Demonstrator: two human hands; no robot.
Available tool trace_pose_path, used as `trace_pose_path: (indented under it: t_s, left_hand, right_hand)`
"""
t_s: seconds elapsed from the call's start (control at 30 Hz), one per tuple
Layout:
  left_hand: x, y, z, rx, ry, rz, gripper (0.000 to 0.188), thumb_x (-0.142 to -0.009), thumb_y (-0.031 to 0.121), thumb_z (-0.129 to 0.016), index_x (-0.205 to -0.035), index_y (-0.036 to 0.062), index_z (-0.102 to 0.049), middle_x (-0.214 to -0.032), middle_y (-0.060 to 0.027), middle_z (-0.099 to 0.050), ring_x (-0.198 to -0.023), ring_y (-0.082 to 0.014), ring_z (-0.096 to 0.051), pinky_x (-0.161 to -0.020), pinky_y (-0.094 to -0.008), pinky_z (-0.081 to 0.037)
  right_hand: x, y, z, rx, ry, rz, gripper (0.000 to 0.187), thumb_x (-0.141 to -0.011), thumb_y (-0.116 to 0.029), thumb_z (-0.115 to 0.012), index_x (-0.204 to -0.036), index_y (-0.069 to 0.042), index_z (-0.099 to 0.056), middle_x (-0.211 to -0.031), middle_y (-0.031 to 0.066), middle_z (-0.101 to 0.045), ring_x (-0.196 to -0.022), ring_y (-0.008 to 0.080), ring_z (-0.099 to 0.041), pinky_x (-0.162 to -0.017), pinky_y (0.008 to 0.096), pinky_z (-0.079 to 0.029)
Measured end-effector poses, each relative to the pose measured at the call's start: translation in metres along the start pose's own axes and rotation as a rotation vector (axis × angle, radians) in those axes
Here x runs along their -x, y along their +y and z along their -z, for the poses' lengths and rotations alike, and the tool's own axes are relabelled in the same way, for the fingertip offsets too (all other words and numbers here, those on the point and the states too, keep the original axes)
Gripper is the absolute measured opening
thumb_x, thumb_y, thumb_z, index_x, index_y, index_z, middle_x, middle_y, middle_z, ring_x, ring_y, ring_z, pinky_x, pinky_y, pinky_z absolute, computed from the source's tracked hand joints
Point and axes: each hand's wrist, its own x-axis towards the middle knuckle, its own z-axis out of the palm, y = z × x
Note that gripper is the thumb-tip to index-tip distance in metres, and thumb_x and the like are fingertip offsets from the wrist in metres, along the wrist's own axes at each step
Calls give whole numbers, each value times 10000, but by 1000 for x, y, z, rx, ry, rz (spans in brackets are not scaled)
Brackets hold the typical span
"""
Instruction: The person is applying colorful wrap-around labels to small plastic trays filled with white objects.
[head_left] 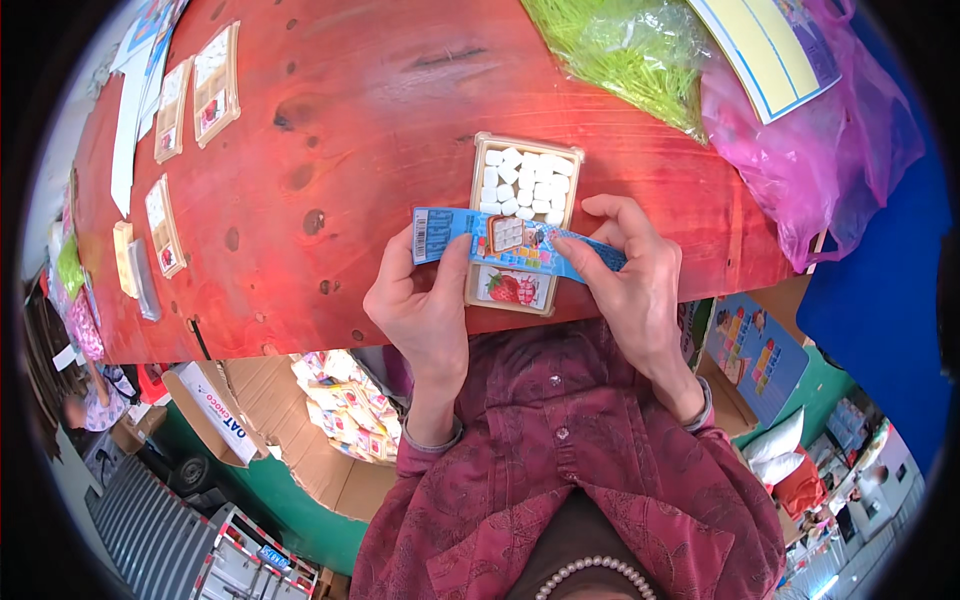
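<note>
Head view, centre of frame: one blue printed card strip (508, 238), held crosswise over a tan tray (530, 143) of white pillow-shaped pieces (527, 182); gripped at both ends, apparently to keep it level. Your left hand (425, 310): thumb and fingers pinching the strip's left end. Your right hand (640, 285): thumb pressing the right part, fingers curled behind. Both wrists angle upward from lower frame. Support: red wooden table (370, 150).

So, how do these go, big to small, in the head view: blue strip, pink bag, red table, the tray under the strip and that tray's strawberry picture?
Biggest to smallest, as they look:
1. red table
2. pink bag
3. tray, partly covered
4. blue strip
5. strawberry picture
</note>
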Motion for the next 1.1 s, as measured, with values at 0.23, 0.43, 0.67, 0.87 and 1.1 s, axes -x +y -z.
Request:
trace_pose_path:
  t_s: [0.23, 0.43, 0.67, 0.87, 1.1]
  left_hand:
    - [0, 3, 1, -80, -17, 30, 195, -766, -22, -671, -950, -38, -609, -766, -6, -632, -630, -20, -539, -534, -173, -442]
    - [0, 1, 3, -110, -13, 18, 200, -759, -15, -681, -945, -32, -610, -762, -12, -634, -620, -22, -540, -529, -170, -441]
    - [20, 4, 13, -146, 41, 113, 240, -750, -23, -684, -970, -32, -587, -806, -31, -645, -660, -40, -564, -564, -175, -454]
    - [53, 4, 39, -207, 133, 136, 331, -725, -36, -700, -1026, -18, -563, -871, -42, -634, -754, -74, -577, -677, -210, -465]
    - [79, -1, 50, -29, 260, 159, 428, -723, -88, -667, -1113, -32, -498, -995, -86, -597, -914, -143, -577, -835, -265, -453]
  right_hand:
    - [-2, 5, -2, 52, 18, 24, 339, -757, -92, -702, -1025, 25, -530, -593, 76, -588, -556, 67, -532, -520, 240, -406]
    - [-4, 5, -1, 80, 4, 35, 328, -750, -87, -706, -1010, 25, -540, -594, 74, -590, -558, 66, -537, -518, 232, -409]
    - [2, 2, -9, 52, -48, 11, 322, -739, -86, -715, -996, 18, -552, -592, 85, -590, -543, 81, -549, -514, 252, -426]
    - [20, 1, -24, 74, -144, 145, 348, -732, -112, -727, -1008, -6, -545, -581, 100, -570, -499, 168, -566, -481, 281, -429]
    - [25, -1, -36, 125, -242, 178, 368, -742, -144, -719, -1035, -14, -536, -619, 117, -596, -549, 225, -609, -499, 311, -453]
